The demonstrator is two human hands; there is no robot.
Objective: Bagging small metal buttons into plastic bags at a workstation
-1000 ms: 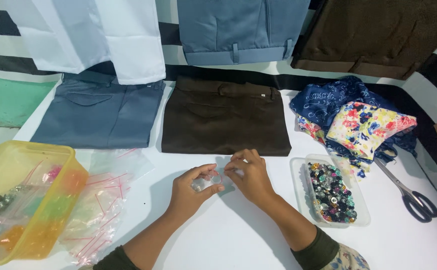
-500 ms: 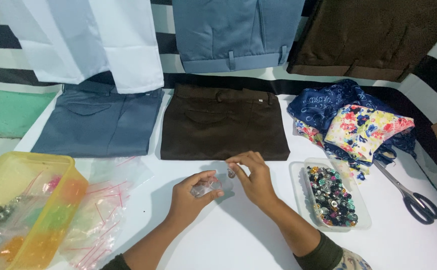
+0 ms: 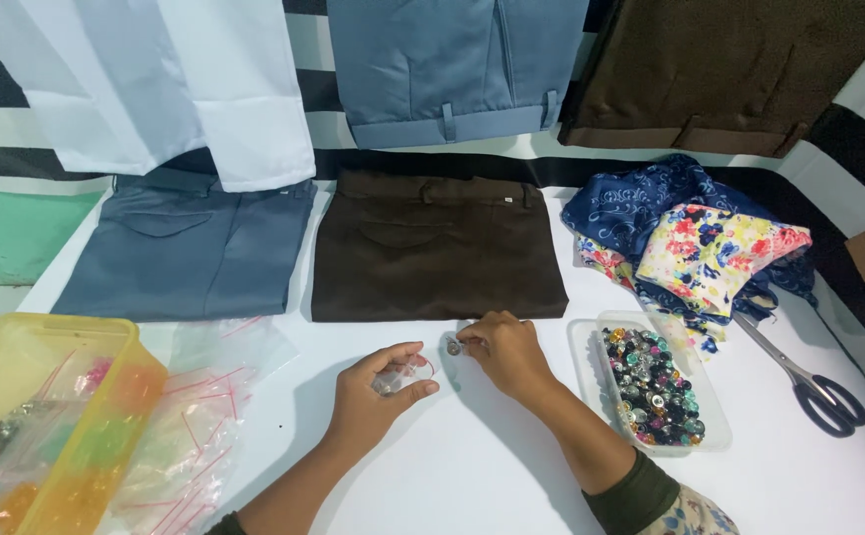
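On the white table, my left hand (image 3: 373, 396) pinches a small clear zip bag (image 3: 400, 374) between thumb and fingers. Just to its right, my right hand (image 3: 507, 352) holds a small silvery button (image 3: 453, 346) at its fingertips, a short gap from the bag. A clear shallow tray (image 3: 583, 347) filled with several mixed coloured buttons sits right beside my right wrist. Folded brown trousers (image 3: 437, 253) lie directly beyond both hands.
A yellow plastic box (image 3: 46, 342) and a heap of clear zip bags (image 3: 204, 416) lie at the left. Folded blue trousers (image 3: 185, 258), floral fabrics (image 3: 700, 243) and black-handled scissors (image 3: 818, 391) rest on the table. Garments hang along the back.
My hands have drawn apart: the right hand now holds a button away from the small bag, which stays in my left hand. The view shifted slightly closer.
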